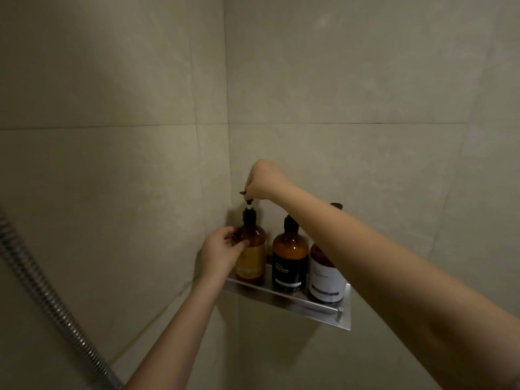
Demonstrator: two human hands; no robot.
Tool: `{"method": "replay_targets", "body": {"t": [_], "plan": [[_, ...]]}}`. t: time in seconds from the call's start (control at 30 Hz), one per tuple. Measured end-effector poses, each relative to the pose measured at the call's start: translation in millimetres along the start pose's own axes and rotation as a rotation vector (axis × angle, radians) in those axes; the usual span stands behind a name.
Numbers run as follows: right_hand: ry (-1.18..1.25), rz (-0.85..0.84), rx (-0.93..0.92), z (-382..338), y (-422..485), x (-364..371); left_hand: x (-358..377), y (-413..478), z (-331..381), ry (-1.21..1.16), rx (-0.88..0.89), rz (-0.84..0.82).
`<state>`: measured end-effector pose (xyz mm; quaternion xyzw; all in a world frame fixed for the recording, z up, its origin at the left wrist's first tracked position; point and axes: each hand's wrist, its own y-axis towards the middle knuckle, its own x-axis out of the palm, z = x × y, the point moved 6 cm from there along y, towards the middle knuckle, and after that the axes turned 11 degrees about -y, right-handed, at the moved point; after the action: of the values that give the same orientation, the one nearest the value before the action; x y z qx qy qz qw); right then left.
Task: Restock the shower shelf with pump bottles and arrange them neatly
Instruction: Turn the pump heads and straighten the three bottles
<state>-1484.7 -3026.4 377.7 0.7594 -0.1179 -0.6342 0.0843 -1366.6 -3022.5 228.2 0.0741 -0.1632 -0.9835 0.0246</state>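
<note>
Three amber pump bottles stand in a row on the steel shower shelf [309, 308] in the wall corner. My left hand [222, 249] grips the body of the leftmost bottle, the one with a yellow label [254, 249]. My right hand [263, 180] is closed on that bottle's raised pump head, just above its black collar. In the middle stands the black-label bottle [289, 257]. The white-label bottle [323, 274] at the right is partly hidden behind my right forearm.
Beige tiled walls meet in the corner behind the shelf. A ribbed metal shower hose [47, 299] runs down the left wall. The shelf has a rail along its front edge [320, 304].
</note>
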Motion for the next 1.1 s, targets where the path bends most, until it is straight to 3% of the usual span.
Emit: {"method": "replay_targets", "body": {"t": [0.3,0.43,0.53,0.83,1.1], "plan": [[0.156,-0.098,-0.110,3.3,-0.8,1.5,0.5,-1.8,-0.1,0.001,0.021,0.000],[0.257,0.088,0.071,16.4,7.3,-5.9,0.7,-3.4,0.4,-0.001,0.018,0.014],[0.161,-0.015,0.144,14.4,7.4,4.4,1.0,-4.2,0.6,-0.007,0.014,0.018],[0.310,-0.292,0.114,14.7,-4.2,6.3,-1.1,-1.4,-3.9,-0.026,0.021,-0.008],[0.263,-0.222,0.069,13.5,-6.9,2.6,-1.0,5.9,-11.0,-0.007,0.003,-0.019]]}}
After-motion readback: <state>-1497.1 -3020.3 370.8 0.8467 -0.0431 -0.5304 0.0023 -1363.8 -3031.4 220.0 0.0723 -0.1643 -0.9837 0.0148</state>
